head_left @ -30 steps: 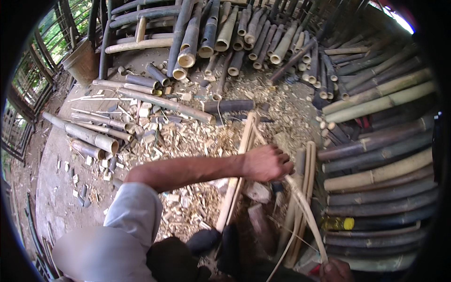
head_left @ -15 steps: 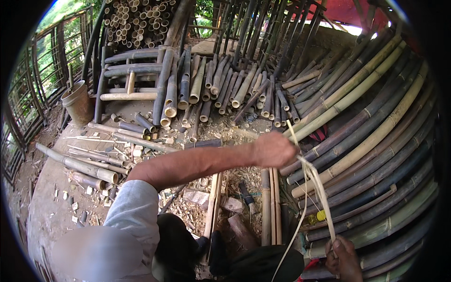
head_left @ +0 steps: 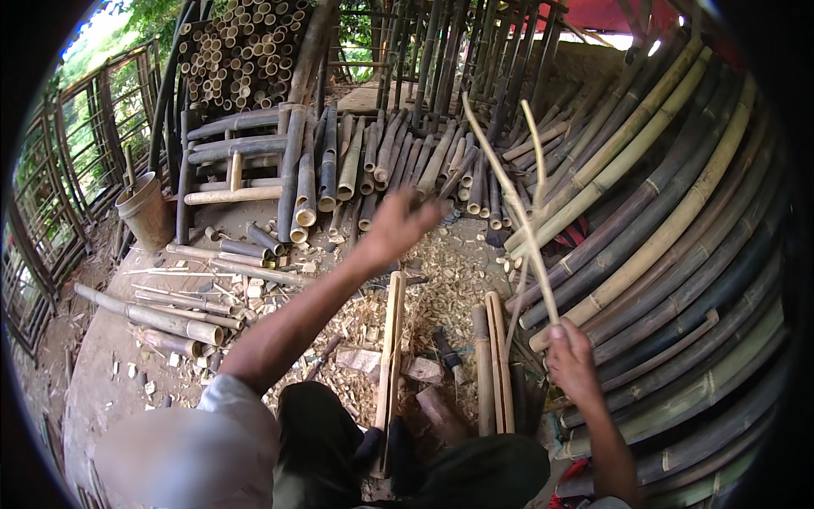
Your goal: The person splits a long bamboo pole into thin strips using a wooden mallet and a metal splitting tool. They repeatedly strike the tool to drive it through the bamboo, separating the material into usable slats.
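My right hand (head_left: 573,356) is closed around the lower part of some long, thin, pale bamboo strips (head_left: 527,227). The strips rise from the fist and cross each other, their upper ends spread apart. Another pale length hangs down beside them, left of the fist. Over the chip-covered ground, my left hand (head_left: 397,227) is stretched out with its fingers apart, slightly blurred, and holds nothing. Below it two split bamboo pieces, the left one (head_left: 390,356) and the right one (head_left: 501,365), point away from my legs.
Thick bamboo poles (head_left: 670,254) lie stacked along the right. Cut bamboo lengths (head_left: 348,174) lie in a row at the back, beside a bamboo frame (head_left: 237,153). At the left stand a bucket (head_left: 146,212) and loose poles (head_left: 153,312). Wood chips (head_left: 432,288) cover the ground.
My left hand has let go of the strips and moved left, its fingers now apart. My right hand has risen and moved away from me, and the bent strips now stand upward.
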A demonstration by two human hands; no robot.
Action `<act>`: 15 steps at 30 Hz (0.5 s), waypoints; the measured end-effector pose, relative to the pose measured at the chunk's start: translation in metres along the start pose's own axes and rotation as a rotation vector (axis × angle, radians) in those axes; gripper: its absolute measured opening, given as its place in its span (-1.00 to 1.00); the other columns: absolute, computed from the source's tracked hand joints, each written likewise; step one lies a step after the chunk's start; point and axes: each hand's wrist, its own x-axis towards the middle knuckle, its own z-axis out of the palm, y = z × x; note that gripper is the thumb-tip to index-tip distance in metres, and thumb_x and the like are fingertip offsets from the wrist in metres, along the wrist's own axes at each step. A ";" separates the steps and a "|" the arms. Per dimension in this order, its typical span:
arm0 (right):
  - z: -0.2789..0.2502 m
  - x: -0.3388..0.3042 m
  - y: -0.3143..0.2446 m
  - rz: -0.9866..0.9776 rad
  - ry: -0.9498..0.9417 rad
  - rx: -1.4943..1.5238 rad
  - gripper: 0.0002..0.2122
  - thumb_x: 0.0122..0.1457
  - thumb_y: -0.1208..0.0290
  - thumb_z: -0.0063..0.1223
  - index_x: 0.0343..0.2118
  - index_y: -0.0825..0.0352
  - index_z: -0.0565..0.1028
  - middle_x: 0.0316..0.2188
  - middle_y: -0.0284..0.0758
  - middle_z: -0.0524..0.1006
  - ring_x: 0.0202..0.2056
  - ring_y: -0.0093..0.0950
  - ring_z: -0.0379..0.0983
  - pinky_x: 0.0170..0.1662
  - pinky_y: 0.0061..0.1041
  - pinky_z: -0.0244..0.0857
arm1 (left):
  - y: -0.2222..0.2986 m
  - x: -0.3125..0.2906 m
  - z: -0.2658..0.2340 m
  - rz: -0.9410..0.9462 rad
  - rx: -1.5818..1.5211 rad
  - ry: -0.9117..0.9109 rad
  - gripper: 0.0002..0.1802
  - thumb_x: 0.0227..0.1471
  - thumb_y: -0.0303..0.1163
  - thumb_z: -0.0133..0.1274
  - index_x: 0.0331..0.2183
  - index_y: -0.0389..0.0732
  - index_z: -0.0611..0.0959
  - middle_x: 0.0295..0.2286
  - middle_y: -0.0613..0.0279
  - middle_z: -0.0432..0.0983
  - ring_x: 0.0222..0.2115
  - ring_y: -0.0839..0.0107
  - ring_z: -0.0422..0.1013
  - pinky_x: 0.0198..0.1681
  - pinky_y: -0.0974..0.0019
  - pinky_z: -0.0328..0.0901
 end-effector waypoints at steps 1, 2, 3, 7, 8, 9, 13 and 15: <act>0.009 0.017 0.017 -0.064 -0.024 -0.046 -0.72 0.47 0.20 -0.19 -0.34 0.26 0.43 -0.66 -0.55 0.17 -0.65 -0.72 0.10 -0.59 -0.60 0.00 | -0.030 -0.020 0.011 0.019 0.032 -0.178 -0.07 0.16 0.09 0.12 0.22 -0.51 0.28 0.13 -0.38 0.34 0.00 -0.02 0.47 0.09 -0.11 0.39; 0.032 0.036 0.023 -0.147 -0.042 -0.080 -0.72 0.46 0.22 -0.18 -0.33 0.28 0.43 -0.66 -0.49 0.21 -0.63 -0.65 0.15 -0.55 -0.53 0.07 | -0.077 -0.032 0.008 -0.121 0.033 -0.386 0.04 0.11 0.18 0.15 0.28 -0.44 0.22 0.21 -0.38 0.22 -0.05 0.04 0.51 0.04 -0.05 0.43; 0.043 0.049 0.036 -0.195 -0.034 -0.151 -0.72 0.46 0.23 -0.17 -0.32 0.31 0.43 -0.66 -0.43 0.25 -0.61 -0.59 0.21 -0.51 -0.47 0.14 | -0.066 -0.052 0.027 -0.246 -0.133 -0.511 0.04 0.06 0.23 0.19 0.29 -0.32 0.27 0.19 -0.31 0.27 -0.13 0.16 0.53 -0.05 0.08 0.47; 0.127 0.084 0.037 -0.244 -0.107 -0.250 -0.74 0.43 0.27 -0.12 -0.19 0.41 0.45 -0.53 -0.04 0.45 -0.50 -0.07 0.43 -0.37 -0.17 0.27 | -0.103 -0.090 0.042 -0.272 -0.390 -0.276 -0.40 0.18 -0.09 0.22 0.12 -0.23 0.51 -0.32 0.28 0.56 -0.42 0.57 0.38 -0.35 0.40 0.30; 0.144 0.094 0.044 -0.320 -0.147 -0.231 -0.74 0.43 0.27 -0.12 -0.17 0.42 0.45 -0.49 0.01 0.48 -0.43 0.01 0.46 -0.35 -0.15 0.29 | -0.101 -0.091 0.039 -0.250 -0.480 -0.255 -0.56 0.18 -0.16 0.24 -0.01 -0.22 0.61 -0.41 0.38 0.53 -0.47 0.62 0.32 -0.41 0.45 0.24; 0.161 0.104 0.050 -0.398 -0.191 -0.209 -0.74 0.43 0.27 -0.13 -0.15 0.42 0.45 -0.44 0.06 0.51 -0.35 0.10 0.49 -0.33 -0.12 0.31 | -0.108 -0.093 0.042 -0.267 -0.536 -0.128 -0.70 0.18 -0.23 0.24 -0.14 -0.21 0.66 -0.47 0.42 0.51 -0.48 0.64 0.33 -0.43 0.49 0.24; 0.229 0.129 0.049 -0.471 -0.399 -0.232 -0.70 0.42 0.24 -0.11 0.00 0.39 0.41 -0.38 0.09 0.55 -0.22 0.16 0.50 -0.25 -0.02 0.33 | -0.152 -0.115 0.011 -0.299 -0.461 0.303 -0.81 0.20 -0.36 0.19 -0.21 -0.28 0.68 -0.46 0.31 0.57 -0.47 0.56 0.44 -0.41 0.40 0.37; 0.249 0.142 0.065 -0.525 -0.327 -0.354 -0.52 0.41 0.13 -0.12 0.18 0.44 0.32 -0.11 0.10 0.53 -0.03 0.08 0.47 0.03 -0.07 0.35 | -0.171 -0.115 -0.020 -0.361 -0.429 0.454 -0.79 0.21 -0.37 0.17 -0.17 -0.30 0.67 -0.46 0.27 0.56 -0.44 0.49 0.48 -0.39 0.36 0.41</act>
